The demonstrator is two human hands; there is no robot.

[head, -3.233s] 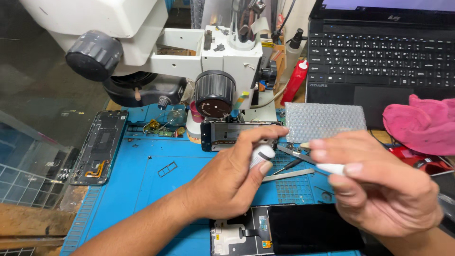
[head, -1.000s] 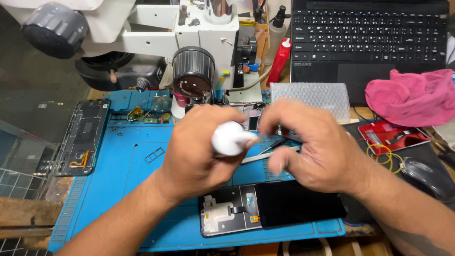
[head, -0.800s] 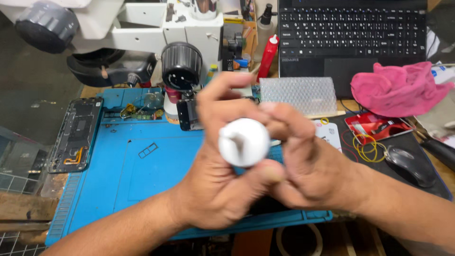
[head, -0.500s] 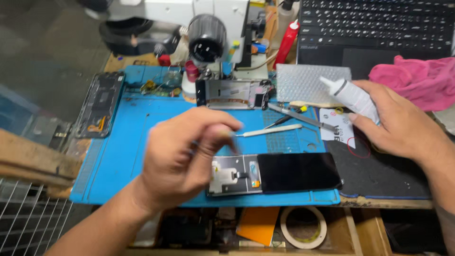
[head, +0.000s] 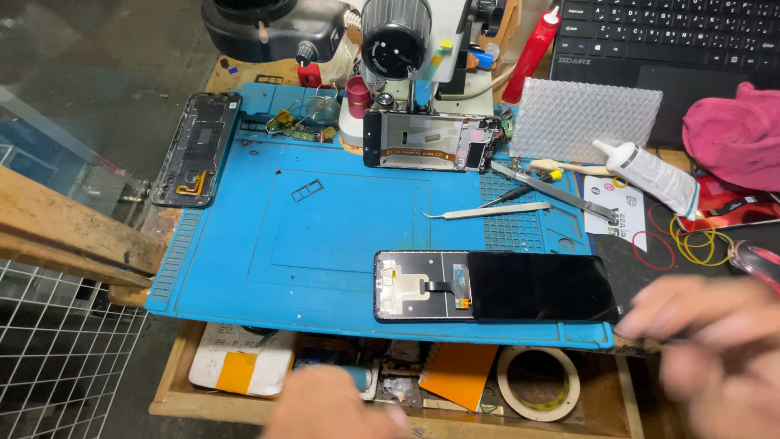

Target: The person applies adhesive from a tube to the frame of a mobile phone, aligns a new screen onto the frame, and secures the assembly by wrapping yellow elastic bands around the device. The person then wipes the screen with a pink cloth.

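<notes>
Blurred right hand point(head: 715, 349) at the lower right, grip impossible to tell, fingertips just beside the dark phone screen point(head: 496, 286) lying on the blue mat point(head: 325, 219), left hand point(head: 329, 406) cut off by the bottom edge, grip hidden, white glue tube point(head: 654, 172) lying well apart.

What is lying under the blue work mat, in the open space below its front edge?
Below the blue work mat lie a roll of tape, an orange notebook and a white and orange box. The left hand covers part of this space; things further back are hidden by the mat.
</notes>
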